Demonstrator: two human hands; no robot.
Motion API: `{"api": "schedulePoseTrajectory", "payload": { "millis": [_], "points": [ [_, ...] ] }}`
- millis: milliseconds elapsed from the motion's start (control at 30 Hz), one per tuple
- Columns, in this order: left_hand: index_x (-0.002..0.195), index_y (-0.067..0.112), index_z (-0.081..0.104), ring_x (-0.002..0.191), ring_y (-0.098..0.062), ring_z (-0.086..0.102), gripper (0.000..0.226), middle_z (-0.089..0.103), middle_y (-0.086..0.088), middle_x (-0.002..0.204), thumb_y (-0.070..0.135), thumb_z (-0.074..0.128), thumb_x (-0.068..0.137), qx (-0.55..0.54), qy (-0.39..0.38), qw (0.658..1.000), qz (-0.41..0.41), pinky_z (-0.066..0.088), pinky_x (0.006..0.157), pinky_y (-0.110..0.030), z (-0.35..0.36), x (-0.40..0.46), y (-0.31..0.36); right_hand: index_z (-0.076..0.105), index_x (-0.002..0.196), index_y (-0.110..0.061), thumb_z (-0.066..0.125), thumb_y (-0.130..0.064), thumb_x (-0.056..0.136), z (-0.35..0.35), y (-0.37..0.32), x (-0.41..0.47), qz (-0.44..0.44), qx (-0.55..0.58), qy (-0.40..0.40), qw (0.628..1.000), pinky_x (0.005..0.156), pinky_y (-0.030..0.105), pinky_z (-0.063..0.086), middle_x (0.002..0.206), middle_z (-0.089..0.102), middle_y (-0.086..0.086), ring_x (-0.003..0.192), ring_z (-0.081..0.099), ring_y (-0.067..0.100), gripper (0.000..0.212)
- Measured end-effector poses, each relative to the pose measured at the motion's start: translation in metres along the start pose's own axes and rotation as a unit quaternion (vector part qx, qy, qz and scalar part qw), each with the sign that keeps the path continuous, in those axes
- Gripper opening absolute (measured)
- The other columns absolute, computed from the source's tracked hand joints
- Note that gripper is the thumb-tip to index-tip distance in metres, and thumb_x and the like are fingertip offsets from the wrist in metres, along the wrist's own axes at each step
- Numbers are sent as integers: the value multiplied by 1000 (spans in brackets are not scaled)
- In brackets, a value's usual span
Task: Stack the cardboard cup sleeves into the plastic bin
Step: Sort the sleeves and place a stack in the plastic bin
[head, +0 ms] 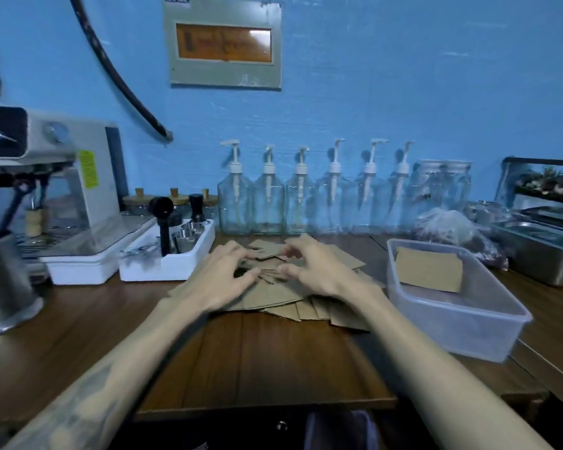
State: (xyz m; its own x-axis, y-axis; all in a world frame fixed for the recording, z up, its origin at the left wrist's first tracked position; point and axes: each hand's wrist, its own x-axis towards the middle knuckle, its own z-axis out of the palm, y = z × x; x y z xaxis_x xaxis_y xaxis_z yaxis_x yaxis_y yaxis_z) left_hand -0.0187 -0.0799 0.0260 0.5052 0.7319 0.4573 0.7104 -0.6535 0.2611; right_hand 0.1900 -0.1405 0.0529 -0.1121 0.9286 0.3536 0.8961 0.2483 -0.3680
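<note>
**Cup sleeves in a pile, a few in the bin**

The cup sleeves (275, 295) are flat brown cardboard pieces with cut edges. They lie in a loose, messy pile in the middle of the wooden table (267, 358). A few more sleeves (429, 269) lean inside the bin (449, 323), at 3 o'clock from the pile. The bin is a clear plastic box with round corners.

The left hand (223, 277) rests on the pile with its fingers spread and bent a little. The right hand (312, 267) is just beside it, fingers curled down over the top sleeves. The picture is too blurry to tell if either hand is pinching a sleeve.

At 12 o'clock stands a row of clear glass bottles (309, 206) with white pumps. At 10 o'clock is a white tray (143, 267) with small shiny metal cups. Further left is a white coffee machine (75, 190) with a yellow sticker; its words are too small to read. A gray panel (225, 43) with an orange window hangs on the blue wall. A shiny metal pan (540, 254) sits at 2 o'clock.
</note>
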Motion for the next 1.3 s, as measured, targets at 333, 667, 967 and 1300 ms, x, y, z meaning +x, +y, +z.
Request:
{"api": "schedulePoseTrajectory", "payload": {
  "millis": [333,667,967,1300],
  "points": [
    [120,44,59,111,-5,42,75,43,22,114,94,39,67,-26,-90,996,10,33,91,-31,18,-4,-8,59,129,-24,53,-52,95,12,38,7,-37,-79,0,996,107,41,36,125,49,1,125,42,19,43],
    [103,40,60,106,1,48,47,50,22,105,65,76,67,-145,-85,986,6,41,89,-26,18,-2,-5,61,128,-35,55,-63,89,16,43,-6,-64,-3,-9,998,100,33,33,119,50,-10,118,39,8,48],
    [93,39,63,96,-4,55,38,59,18,98,58,80,65,-187,-8,982,28,48,88,-34,18,-2,-8,69,110,-25,77,-44,81,14,40,-10,-56,60,-9,997,107,36,33,127,53,-12,122,40,7,36],
    [85,43,61,87,4,56,40,56,27,88,75,36,88,-225,0,974,-1,40,78,-28,16,-4,-16,71,82,-29,81,-34,80,8,41,-7,16,293,33,955,80,34,45,86,70,-17,82,62,4,11]
  ]
}}
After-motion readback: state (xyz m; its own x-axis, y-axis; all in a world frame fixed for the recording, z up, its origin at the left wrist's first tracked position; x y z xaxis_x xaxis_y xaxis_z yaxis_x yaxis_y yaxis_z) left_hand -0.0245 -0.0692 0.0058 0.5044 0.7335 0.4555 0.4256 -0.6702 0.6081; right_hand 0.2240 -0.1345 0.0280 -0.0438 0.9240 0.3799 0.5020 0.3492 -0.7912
